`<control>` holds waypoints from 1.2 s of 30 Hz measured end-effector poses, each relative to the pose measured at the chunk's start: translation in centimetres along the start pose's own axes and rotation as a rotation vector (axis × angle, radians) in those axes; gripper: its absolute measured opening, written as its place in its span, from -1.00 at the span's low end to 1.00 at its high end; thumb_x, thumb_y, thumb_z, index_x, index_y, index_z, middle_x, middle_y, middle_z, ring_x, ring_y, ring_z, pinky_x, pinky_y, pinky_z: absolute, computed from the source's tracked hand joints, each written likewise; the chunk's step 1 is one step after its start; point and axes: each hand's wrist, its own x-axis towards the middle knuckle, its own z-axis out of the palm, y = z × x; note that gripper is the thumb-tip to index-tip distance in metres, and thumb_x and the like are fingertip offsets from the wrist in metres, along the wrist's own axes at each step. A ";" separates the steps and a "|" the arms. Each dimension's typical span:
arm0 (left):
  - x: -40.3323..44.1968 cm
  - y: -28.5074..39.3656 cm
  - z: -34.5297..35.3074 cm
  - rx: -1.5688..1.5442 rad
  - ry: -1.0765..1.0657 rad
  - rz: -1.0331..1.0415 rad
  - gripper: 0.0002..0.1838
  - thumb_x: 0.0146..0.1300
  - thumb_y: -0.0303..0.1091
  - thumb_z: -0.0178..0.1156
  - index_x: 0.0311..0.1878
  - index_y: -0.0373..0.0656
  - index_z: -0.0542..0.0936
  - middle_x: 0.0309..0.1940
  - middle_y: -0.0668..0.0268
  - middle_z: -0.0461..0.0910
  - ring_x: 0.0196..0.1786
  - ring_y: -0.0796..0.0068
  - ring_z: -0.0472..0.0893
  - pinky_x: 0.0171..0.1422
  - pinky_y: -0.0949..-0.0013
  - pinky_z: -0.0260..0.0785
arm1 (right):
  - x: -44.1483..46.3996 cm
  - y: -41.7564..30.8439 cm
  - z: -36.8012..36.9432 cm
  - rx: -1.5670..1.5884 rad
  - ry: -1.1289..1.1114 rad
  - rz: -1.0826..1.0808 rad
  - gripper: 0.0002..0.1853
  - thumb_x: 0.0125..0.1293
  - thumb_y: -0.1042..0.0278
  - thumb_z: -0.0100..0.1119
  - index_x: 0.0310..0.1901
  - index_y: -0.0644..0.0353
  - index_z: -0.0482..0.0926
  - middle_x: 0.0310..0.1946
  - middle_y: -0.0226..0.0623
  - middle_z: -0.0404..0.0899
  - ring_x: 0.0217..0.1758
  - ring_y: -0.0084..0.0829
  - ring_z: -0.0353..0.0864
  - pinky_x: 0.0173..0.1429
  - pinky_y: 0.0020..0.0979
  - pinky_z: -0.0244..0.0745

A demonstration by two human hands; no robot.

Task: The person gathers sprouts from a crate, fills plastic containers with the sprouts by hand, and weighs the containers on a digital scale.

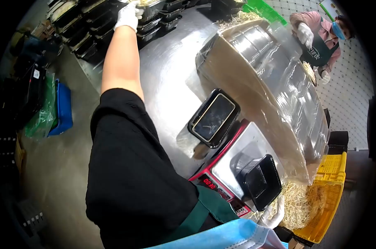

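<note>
My left hand (129, 16), in a white glove, stretches to the far end of the metal table. It grips the edge of a plastic tray (151, 6) with pale shredded food, on top of the stacked trays. My right hand (275, 213), also gloved, is low on the right, partly hidden, its fingers curled at the edge of a black plastic tray (261, 182). That tray is tilted above the steel plate of a red weighing scale (237, 159), whose display shows red digits. Another black tray (214, 118) lies beside the scale, its inside nearly bare.
A large plastic-lined box (254, 79) stands right of the scale. Pale shreds (295, 205) lie by a yellow crate (335, 182). Stacks of black trays (86, 29) fill the far left. A blue bin (63, 108) is on the floor. A masked co-worker (320, 41) stands opposite.
</note>
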 end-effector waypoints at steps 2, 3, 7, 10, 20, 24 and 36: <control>3.9 0.3 1.8 0.116 0.433 -0.331 -0.59 0.14 0.02 0.31 -0.19 -0.14 0.59 -0.34 0.22 0.64 -0.46 0.38 0.62 -0.48 0.40 0.45 | -2.1 1.8 -0.3 -0.026 0.033 0.053 -0.55 0.40 0.23 0.07 0.21 0.33 0.38 0.16 -0.05 0.49 0.26 -0.14 0.44 0.37 -0.20 0.25; 1.0 1.6 4.1 -0.064 0.459 -0.141 -0.58 0.16 0.04 0.29 -0.20 -0.16 0.57 -0.31 0.17 0.64 -0.41 0.35 0.64 -0.48 0.43 0.45 | -4.1 3.6 -0.4 -0.067 0.061 0.211 -0.54 0.41 0.22 0.07 0.21 0.35 0.38 0.16 -0.03 0.48 0.27 -0.12 0.43 0.38 -0.19 0.24; -8.9 -1.7 7.1 -0.156 0.126 -0.081 -0.72 0.22 -0.15 0.23 -0.19 -0.16 0.53 -0.32 0.24 0.63 -0.35 0.38 0.63 -0.29 0.39 0.49 | -15.3 10.9 -0.7 -0.256 0.175 0.541 -0.41 0.36 0.11 0.14 0.25 0.40 0.33 0.20 -0.01 0.44 0.31 -0.13 0.39 0.42 -0.26 0.22; -21.7 -3.1 10.2 -0.110 -0.034 -0.268 -0.77 0.23 -0.50 0.11 -0.04 -0.27 0.48 -0.14 0.15 0.60 -0.08 0.29 0.65 -0.05 0.32 0.54 | -20.4 12.2 3.6 -0.182 0.131 0.831 -0.25 0.27 0.07 0.23 0.34 0.36 0.20 0.27 0.06 0.32 0.31 -0.07 0.33 0.42 -0.18 0.17; -43.4 1.5 17.6 -0.116 -0.641 0.105 -0.66 0.19 -0.57 -0.01 0.03 -0.50 0.48 0.20 -0.23 0.40 0.17 0.09 0.52 0.27 0.21 0.38 | -16.9 19.0 2.8 -0.023 0.226 0.662 -0.28 0.20 0.15 0.26 0.35 0.23 0.26 0.31 0.00 0.31 0.36 -0.06 0.29 0.45 -0.18 0.14; -56.5 6.1 23.3 0.044 -0.668 0.103 -0.71 0.29 -0.53 -0.10 -0.01 -0.45 0.50 0.10 -0.18 0.49 0.11 0.06 0.55 0.29 0.14 0.35 | -15.6 31.5 -4.9 -0.352 0.199 0.341 -0.21 0.09 0.18 0.31 0.35 0.25 0.24 0.25 -0.04 0.39 0.30 -0.06 0.36 0.37 -0.18 0.25; -80.6 1.0 37.3 0.315 -1.037 -0.660 -0.77 0.36 -0.63 -0.04 -0.01 -0.27 0.54 -0.05 0.21 0.62 0.02 0.51 0.57 0.22 0.42 0.37 | -6.5 52.5 -7.5 -1.056 -0.694 0.390 -0.10 0.05 0.04 0.33 0.37 0.16 0.09 0.18 -0.12 0.37 0.25 -0.25 0.40 0.22 -0.24 0.41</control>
